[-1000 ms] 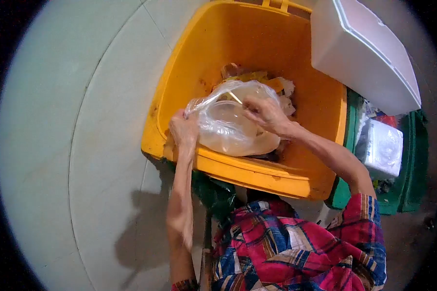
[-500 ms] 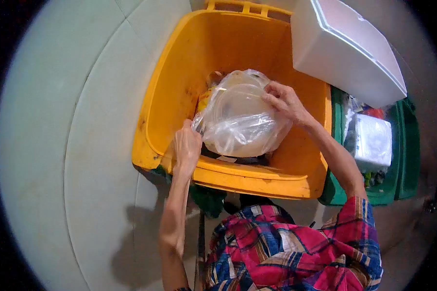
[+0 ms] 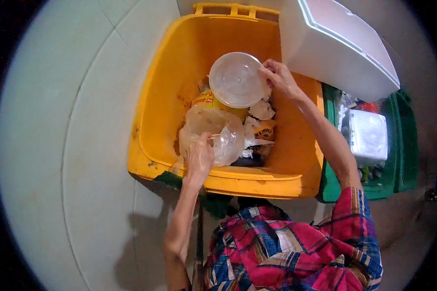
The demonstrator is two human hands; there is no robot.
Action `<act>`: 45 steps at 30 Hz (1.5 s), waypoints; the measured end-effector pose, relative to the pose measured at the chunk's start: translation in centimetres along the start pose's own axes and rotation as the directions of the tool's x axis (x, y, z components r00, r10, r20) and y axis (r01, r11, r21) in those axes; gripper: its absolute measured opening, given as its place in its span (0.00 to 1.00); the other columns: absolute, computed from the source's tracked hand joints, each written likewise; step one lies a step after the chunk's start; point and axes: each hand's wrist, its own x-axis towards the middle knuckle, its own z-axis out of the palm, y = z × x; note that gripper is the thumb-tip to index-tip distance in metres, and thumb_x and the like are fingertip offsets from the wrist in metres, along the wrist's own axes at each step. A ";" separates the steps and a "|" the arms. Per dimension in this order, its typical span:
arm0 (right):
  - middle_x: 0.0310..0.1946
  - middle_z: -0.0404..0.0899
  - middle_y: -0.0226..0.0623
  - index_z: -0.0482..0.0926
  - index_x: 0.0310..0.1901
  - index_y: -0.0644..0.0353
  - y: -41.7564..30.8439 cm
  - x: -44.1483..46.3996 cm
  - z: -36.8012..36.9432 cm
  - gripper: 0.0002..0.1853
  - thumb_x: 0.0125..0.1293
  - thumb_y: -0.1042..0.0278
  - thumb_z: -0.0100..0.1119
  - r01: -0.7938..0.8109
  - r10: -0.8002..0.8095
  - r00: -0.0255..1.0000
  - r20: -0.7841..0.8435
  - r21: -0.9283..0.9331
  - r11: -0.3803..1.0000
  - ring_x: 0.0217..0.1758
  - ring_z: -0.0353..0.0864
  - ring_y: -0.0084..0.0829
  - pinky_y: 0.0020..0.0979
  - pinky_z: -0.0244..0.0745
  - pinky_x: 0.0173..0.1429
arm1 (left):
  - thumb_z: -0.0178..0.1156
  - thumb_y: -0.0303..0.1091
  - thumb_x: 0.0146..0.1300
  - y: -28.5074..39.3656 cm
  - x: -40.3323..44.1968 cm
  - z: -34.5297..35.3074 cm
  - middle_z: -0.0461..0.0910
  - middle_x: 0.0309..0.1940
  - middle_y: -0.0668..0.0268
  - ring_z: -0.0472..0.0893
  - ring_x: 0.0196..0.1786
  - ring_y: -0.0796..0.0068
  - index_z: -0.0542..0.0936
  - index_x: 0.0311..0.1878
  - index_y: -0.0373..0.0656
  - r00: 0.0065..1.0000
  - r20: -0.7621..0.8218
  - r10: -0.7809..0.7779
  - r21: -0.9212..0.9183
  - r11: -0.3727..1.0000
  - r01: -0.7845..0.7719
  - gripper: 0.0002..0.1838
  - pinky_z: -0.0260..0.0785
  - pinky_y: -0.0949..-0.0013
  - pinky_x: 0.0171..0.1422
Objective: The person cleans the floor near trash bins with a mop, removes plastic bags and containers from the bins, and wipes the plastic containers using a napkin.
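So I'm leaning over a big yellow bin (image 3: 257, 185) with both arms reaching in. My right hand (image 3: 279, 78) is pinching the right edge of a round clear plastic piece (image 3: 235, 80), thumb and fingers closed on the rim. It's showing its flat round face up here, over the middle of the bin, and honestly I can't tell if it's a lid or a shallow tub.

My left hand (image 3: 199, 159) is nearer to me, over the near left part of the bin, and its fingers are clutching a crumpled see-through plastic bag (image 3: 229, 140). The bag is bunching up around them, just below the round piece and apart from it. A thin pale stick (image 3: 213, 136) is poking out right by those fingertips; can't tell if I'm gripping it too or if it's just lying against the bag.

Under all that, rubbish is lying in the bin: a yellow packet (image 3: 203, 99) on the left, crumpled white paper (image 3: 261, 110) on the right, and an orange wrapper (image 3: 264, 130) with dark lettering nearer to me.

Over on the right, a green bin (image 3: 331, 193) is standing beside the yellow one, with a white wrapped block (image 3: 368, 137) sitting in it. A white foam box (image 3: 325, 53) is taking up the far right corner.
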 end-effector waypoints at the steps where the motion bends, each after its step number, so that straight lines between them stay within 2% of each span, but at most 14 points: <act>1: 0.23 0.74 0.33 0.75 0.35 0.65 -0.2 -0.3 0.2 0.14 0.64 0.60 0.52 -0.037 0.037 0.999 -0.009 0.012 0.999 0.25 0.71 0.22 0.27 0.69 0.28 | 0.52 0.24 0.58 -0.1 0.1 -0.1 0.79 0.28 0.47 0.80 0.30 0.59 0.74 0.52 0.34 0.997 0.069 -0.040 -0.042 0.998 0.043 0.17 0.72 0.61 0.38; 4: 0.22 0.73 0.31 0.75 0.35 0.63 -0.5 -1.5 1.1 0.12 0.64 0.61 0.52 -0.160 0.148 0.987 0.069 0.214 0.964 0.24 0.69 0.21 0.26 0.68 0.28 | 0.53 0.26 0.59 -0.6 1.1 -1.0 0.80 0.27 0.53 0.79 0.29 0.66 0.75 0.50 0.33 0.962 0.200 -0.186 -0.237 0.943 0.232 0.15 0.71 0.65 0.35; 8: 0.21 0.69 0.22 0.74 0.32 0.56 1.0 -2.0 3.2 0.08 0.64 0.62 0.53 -0.328 0.239 0.937 0.256 0.402 0.855 0.22 0.61 0.16 0.20 0.56 0.26 | 0.54 0.28 0.61 -0.7 1.1 -1.8 0.80 0.28 0.60 0.78 0.30 0.76 0.75 0.47 0.32 0.897 0.247 -0.367 -0.594 0.674 0.439 0.13 0.69 0.72 0.33; 12: 0.20 0.67 0.18 0.74 0.30 0.52 0.5 -2.3 5.0 0.08 0.65 0.61 0.53 -0.415 0.240 0.898 0.370 0.524 0.744 0.21 0.57 0.14 0.19 0.51 0.25 | 0.54 0.31 0.63 -1.7 0.3 -1.6 0.81 0.28 0.62 0.75 0.27 0.82 0.74 0.49 0.31 0.904 0.169 -0.393 -0.719 0.579 0.386 0.15 0.66 0.77 0.31; 15: 0.19 0.66 0.17 0.73 0.30 0.51 0.1 -2.2 6.2 0.08 0.66 0.60 0.54 -0.459 0.260 0.877 0.405 0.541 0.705 0.19 0.56 0.13 0.18 0.51 0.23 | 0.53 0.35 0.64 -0.5 -0.4 -3.1 0.81 0.29 0.61 0.76 0.36 0.78 0.74 0.52 0.32 0.876 0.186 -0.446 -0.784 0.470 0.406 0.18 0.67 0.76 0.44; 18: 0.20 0.67 0.17 0.72 0.29 0.52 0.1 -2.5 6.8 0.09 0.65 0.60 0.55 -0.494 0.248 0.854 0.458 0.563 0.662 0.20 0.58 0.14 0.18 0.53 0.24 | 0.50 0.41 0.67 -0.6 -0.9 -3.9 0.80 0.36 0.60 0.77 0.38 0.76 0.73 0.54 0.34 0.861 0.201 -0.468 -0.856 0.343 0.387 0.20 0.68 0.74 0.45; 21: 0.21 0.68 0.17 0.73 0.30 0.52 0.3 -2.7 8.1 0.09 0.65 0.60 0.55 -0.518 0.221 0.835 0.504 0.582 0.627 0.21 0.59 0.14 0.18 0.54 0.25 | 0.45 0.50 0.68 -1.0 -1.4 -4.8 0.78 0.44 0.60 0.76 0.28 0.78 0.66 0.59 0.36 0.902 0.239 -0.360 -0.910 0.241 0.337 0.27 0.69 0.75 0.34; 24: 0.21 0.68 0.17 0.75 0.32 0.52 -1.1 -3.2 9.0 0.08 0.64 0.59 0.54 -0.526 0.145 0.798 0.585 0.557 0.643 0.21 0.60 0.14 0.18 0.54 0.25 | 0.42 0.62 0.64 -1.2 -2.0 -5.6 0.74 0.50 0.62 0.76 0.48 0.67 0.62 0.64 0.45 0.929 0.331 -0.162 -0.942 -0.107 0.317 0.35 0.69 0.65 0.54; 27: 0.22 0.68 0.18 0.75 0.33 0.54 -3.4 -3.5 10.0 0.09 0.64 0.58 0.55 -0.508 0.077 0.755 0.652 0.506 0.697 0.22 0.61 0.14 0.19 0.56 0.26 | 0.47 0.67 0.57 -1.0 -2.5 -5.7 0.68 0.58 0.63 0.70 0.57 0.62 0.56 0.67 0.49 0.905 0.328 -0.269 -0.919 -0.314 0.240 0.42 0.68 0.55 0.58; 33: 0.25 0.72 0.23 0.76 0.37 0.59 -7.0 -2.5 13.3 0.13 0.65 0.56 0.55 -0.370 0.007 0.775 0.632 0.443 0.817 0.26 0.66 0.16 0.20 0.63 0.30 | 0.59 0.69 0.44 0.6 -3.7 -8.2 0.62 0.63 0.63 0.63 0.64 0.58 0.56 0.67 0.49 0.954 0.236 -0.186 -0.922 -0.353 0.160 0.51 0.62 0.44 0.62; 38: 0.33 0.76 0.30 0.76 0.40 0.61 -9.8 -2.1 14.3 0.14 0.66 0.57 0.51 -0.129 -0.091 0.752 0.653 0.281 0.951 0.35 0.72 0.19 0.22 0.68 0.37 | 0.63 0.60 0.48 0.5 -4.9 -9.9 0.64 0.62 0.61 0.64 0.64 0.58 0.57 0.67 0.47 0.926 0.148 -0.347 -0.944 -0.330 0.027 0.47 0.62 0.44 0.63; 41: 0.40 0.77 0.34 0.75 0.44 0.63 -11.5 -3.0 13.8 0.16 0.66 0.58 0.50 0.284 -0.333 0.847 0.414 0.179 0.942 0.41 0.74 0.23 0.24 0.70 0.42 | 0.61 0.54 0.52 0.1 -5.6 -10.0 0.63 0.62 0.60 0.63 0.65 0.59 0.58 0.66 0.47 0.892 0.071 -0.446 -0.971 -0.234 -0.040 0.41 0.58 0.49 0.66; 44: 0.38 0.79 0.39 0.75 0.43 0.65 -13.8 -4.8 11.5 0.16 0.65 0.59 0.51 0.258 -0.363 0.896 0.255 0.364 0.895 0.44 0.76 0.27 0.27 0.72 0.44 | 0.59 0.49 0.54 -0.7 -5.5 -9.8 0.64 0.62 0.61 0.63 0.65 0.62 0.59 0.66 0.46 0.858 -0.027 -0.514 -0.990 -0.104 -0.094 0.38 0.57 0.52 0.67; 45: 0.35 0.78 0.41 0.75 0.42 0.65 -14.0 -5.5 11.4 0.13 0.62 0.64 0.55 0.317 -0.467 0.844 0.264 0.457 0.831 0.38 0.78 0.29 0.28 0.73 0.41 | 0.58 0.48 0.55 -0.8 -5.4 -9.8 0.65 0.62 0.61 0.64 0.65 0.63 0.60 0.65 0.46 0.845 -0.055 -0.533 -0.992 -0.064 -0.105 0.37 0.57 0.53 0.67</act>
